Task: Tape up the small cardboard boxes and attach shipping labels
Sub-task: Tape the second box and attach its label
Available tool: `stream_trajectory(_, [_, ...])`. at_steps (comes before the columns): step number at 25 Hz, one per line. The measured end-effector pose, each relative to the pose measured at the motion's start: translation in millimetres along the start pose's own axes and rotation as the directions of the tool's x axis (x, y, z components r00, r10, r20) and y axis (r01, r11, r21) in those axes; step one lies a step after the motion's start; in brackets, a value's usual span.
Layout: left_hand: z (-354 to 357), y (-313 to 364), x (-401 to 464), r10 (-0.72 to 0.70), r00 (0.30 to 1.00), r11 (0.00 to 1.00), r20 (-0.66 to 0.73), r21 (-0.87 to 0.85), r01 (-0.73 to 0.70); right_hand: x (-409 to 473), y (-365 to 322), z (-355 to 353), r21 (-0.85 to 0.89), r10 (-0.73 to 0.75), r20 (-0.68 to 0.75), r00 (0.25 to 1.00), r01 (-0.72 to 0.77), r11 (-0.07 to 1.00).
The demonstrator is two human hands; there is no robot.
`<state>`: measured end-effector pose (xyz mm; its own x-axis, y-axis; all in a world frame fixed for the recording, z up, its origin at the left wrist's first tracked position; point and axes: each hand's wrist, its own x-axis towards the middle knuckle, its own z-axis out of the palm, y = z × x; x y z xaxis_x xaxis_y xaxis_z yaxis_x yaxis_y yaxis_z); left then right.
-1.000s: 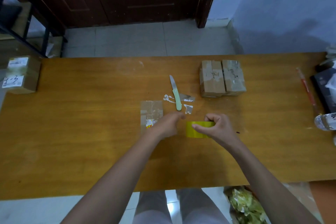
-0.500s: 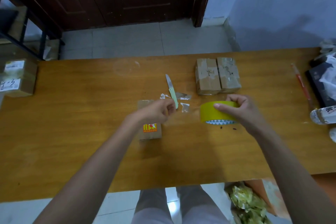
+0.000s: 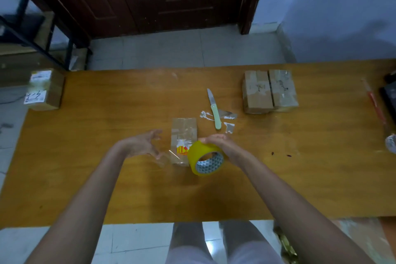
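Since a moment ago we have drawn our hands apart: the right hand now grips the yellow tape roll lifted and tipped so its patterned core faces us, while the left hand has swung out to the left, pulling a clear strip of tape off the roll. The left fingers look spread and half curled; we judge that the thumb and a fingertip pinch the strip's free end, though the blur makes that hard to confirm. Between our two hands lies the small cardboard box, flat on the desk near the middle, closer to the near edge than the far one. Its long axis runs from the near edge toward the far edge, so the stretched strip crosses it sideways, over its nearer end. The roll overlaps the box's near right corner, making the right hand the nearer one. Just beyond the box lie a knife and some tape scraps; two taped boxes sit toward the far right, and a labelled box sits at the far left corner.
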<state>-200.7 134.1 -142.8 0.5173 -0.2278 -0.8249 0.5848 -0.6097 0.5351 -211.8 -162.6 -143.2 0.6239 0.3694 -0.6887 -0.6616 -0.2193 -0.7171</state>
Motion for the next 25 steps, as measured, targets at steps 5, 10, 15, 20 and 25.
stream_trajectory(5, [41.4,2.2,0.4,0.013,0.997,0.982,0.077,-0.187,0.002,-18.8,7.4,-10.9,-0.003,0.005,0.021,1.000,-0.005,1.000])
stream_trajectory(10, [112.2,63.4,7.5,0.173,0.949,0.963,0.263,-0.245,-0.108,-73.0,37.3,-94.3,0.072,0.001,-0.057,0.998,0.003,0.997])
stream_trajectory(15, [176.4,112.3,29.7,0.182,0.933,0.969,0.310,-0.220,-0.116,-98.2,62.0,-159.6,0.120,0.021,-0.178,0.984,0.000,0.993])
stream_trajectory(20, [187.5,111.7,32.1,0.135,0.948,0.981,0.289,-0.173,-0.087,-97.9,67.8,-167.4,0.089,0.030,-0.124,0.992,-0.019,0.996])
stream_trajectory(25, [180.1,111.1,28.6,0.114,0.956,0.989,0.272,-0.124,-0.082,-92.8,75.9,-160.0,0.087,0.060,-0.121,0.991,-0.050,0.995])
